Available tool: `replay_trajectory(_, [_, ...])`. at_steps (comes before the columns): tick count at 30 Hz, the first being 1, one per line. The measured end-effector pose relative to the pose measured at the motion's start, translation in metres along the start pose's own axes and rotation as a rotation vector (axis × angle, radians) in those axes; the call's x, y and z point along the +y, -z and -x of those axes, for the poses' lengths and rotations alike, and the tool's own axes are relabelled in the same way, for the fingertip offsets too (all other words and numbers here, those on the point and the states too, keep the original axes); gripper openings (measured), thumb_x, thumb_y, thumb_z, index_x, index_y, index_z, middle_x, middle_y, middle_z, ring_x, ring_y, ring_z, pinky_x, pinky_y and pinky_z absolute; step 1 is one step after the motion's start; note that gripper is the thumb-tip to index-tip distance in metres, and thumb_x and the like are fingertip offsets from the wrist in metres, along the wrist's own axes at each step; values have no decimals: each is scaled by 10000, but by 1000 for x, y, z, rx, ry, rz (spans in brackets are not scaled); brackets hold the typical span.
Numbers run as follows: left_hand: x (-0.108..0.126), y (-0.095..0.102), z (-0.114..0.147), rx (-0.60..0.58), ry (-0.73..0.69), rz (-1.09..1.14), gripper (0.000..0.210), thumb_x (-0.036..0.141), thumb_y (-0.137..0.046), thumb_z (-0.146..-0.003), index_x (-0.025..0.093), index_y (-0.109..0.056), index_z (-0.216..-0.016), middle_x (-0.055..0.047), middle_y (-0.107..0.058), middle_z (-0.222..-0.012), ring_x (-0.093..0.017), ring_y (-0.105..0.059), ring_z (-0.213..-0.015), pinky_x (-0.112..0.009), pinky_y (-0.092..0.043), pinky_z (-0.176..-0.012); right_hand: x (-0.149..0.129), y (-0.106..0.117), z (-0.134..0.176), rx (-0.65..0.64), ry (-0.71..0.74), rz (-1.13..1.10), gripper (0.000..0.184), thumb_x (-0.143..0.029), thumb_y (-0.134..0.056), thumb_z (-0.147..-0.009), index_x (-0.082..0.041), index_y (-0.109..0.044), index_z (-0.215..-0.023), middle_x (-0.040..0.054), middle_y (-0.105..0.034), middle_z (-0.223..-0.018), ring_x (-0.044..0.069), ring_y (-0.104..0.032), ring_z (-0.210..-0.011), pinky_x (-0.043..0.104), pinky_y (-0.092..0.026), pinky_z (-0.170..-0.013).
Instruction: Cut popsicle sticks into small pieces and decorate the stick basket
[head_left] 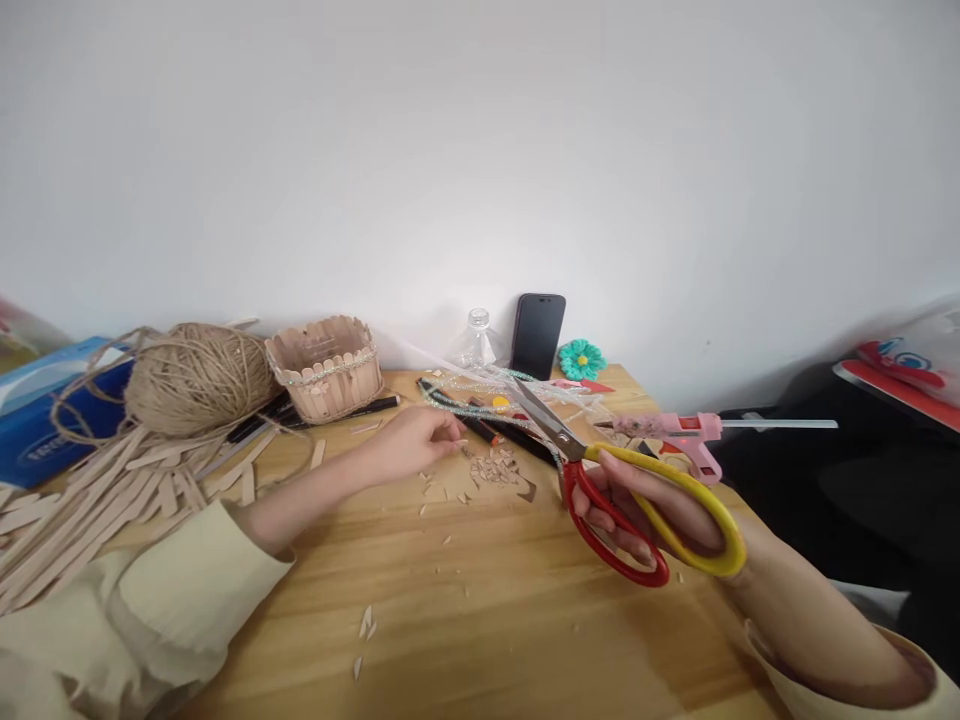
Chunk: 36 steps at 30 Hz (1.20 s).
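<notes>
My right hand [652, 495] grips a pair of scissors [576, 450] with one red and one yellow handle. The blades point up and to the left, over the middle of the table. Near the pile of small wood chips [499, 470], my left hand [416, 440] is low over the table with its fingertips pressed together. Whatever is between those fingertips is too small or hidden to make out. Just behind both hands lie sparkly silver pipe cleaners [465, 408] and dark pens.
At left are a ball of twine [199, 380], a basket of wooden sticks [330, 385], loose sticks [97, 530] and a blue tissue box [45, 440]. A phone [538, 335], clear bottle [480, 340] and teal flower [582, 359] stand by the wall. A pink glue gun [694, 432] is at right.
</notes>
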<state>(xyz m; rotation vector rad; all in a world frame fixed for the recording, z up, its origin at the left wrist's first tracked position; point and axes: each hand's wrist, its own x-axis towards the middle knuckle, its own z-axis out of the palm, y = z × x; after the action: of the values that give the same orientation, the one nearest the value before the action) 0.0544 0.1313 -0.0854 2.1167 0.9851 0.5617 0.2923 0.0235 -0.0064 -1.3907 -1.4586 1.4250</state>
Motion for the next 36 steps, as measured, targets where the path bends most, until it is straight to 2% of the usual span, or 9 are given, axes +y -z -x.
replay_trajectory(3, [2, -2, -2, -42, 14, 21, 153, 317, -566, -769, 185, -638, -743, -54, -708, -863, -206, -628, -785, -296, -463, -712, 13, 5, -1, -156, -63, -73, 504, -553, -425, -833, -176, -581, -535, -24, -438, -341, 101, -400, -292, 224, -334, -313])
replay_trajectory(5, [5, -2, -4, -78, 20, 36, 177, 333, -558, -778, 177, -638, -760, -53, -708, -838, -202, -627, -754, -288, -460, -680, 20, 5, -2, -212, -115, -139, 500, -585, -407, -825, -171, -580, -605, -37, -435, -370, 89, -367, -292, 206, -297, -303])
replay_trajectory(10, [15, 1, -9, -201, 15, 89, 201, 335, -529, -805, 174, -647, -780, -31, -717, -777, -179, -634, -743, -252, -454, -665, 21, 1, -1, -163, -166, -178, 509, -647, -400, -788, -192, -556, -621, -32, -451, -460, 80, -343, -303, 214, -298, -299])
replay_trajectory(14, [18, 0, -11, -166, 30, 77, 208, 346, -543, -790, 168, -651, -780, -41, -704, -791, -190, -621, -734, -261, -439, -650, 16, 1, 2, -240, -148, -271, 510, -651, -414, -784, -180, -554, -648, -52, -403, -373, 80, -327, -298, 200, -289, -323])
replay_trajectory(16, [20, -3, -11, -185, 21, 90, 191, 332, -551, -784, 172, -654, -766, -32, -701, -772, -186, -622, -726, -254, -440, -647, 17, 3, 4, -264, -136, -319, 504, -645, -434, -782, -170, -556, -665, -59, -393, -353, 75, -313, -293, 194, -292, -327])
replay_trajectory(23, [33, -13, -12, -233, -3, 141, 114, 240, -560, -769, 169, -649, -767, -35, -694, -802, -177, -611, -751, -256, -447, -678, 20, 4, 13, -259, -94, -326, 473, -629, -469, -780, -171, -560, -702, -64, -398, -371, 72, -303, -298, 199, -282, -340])
replay_trajectory(27, [35, -16, -12, -288, 15, 189, 119, 273, -578, -757, 169, -636, -752, -17, -668, -723, -150, -594, -634, -235, -449, -581, 23, 4, 17, -262, -136, -314, 484, -640, -466, -772, -168, -555, -716, -59, -414, -427, 65, -311, -312, 201, -292, -344])
replay_trajectory(32, [35, -12, -12, -249, 90, 280, 141, 288, -509, -800, 159, -557, -769, -5, -610, -675, -116, -577, -547, -224, -460, -522, 28, 6, 21, -247, -137, -350, 488, -636, -510, -750, -152, -574, -745, -43, -456, -511, 45, -323, -316, 183, -278, -322])
replay_trajectory(36, [34, -8, -10, -299, 134, 313, 126, 277, -560, -748, 158, -549, -707, 0, -600, -622, -111, -550, -474, -233, -454, -464, 32, 9, 26, -214, -101, -376, 448, -594, -527, -772, -151, -585, -768, -28, -489, -561, 35, -328, -316, 176, -275, -315])
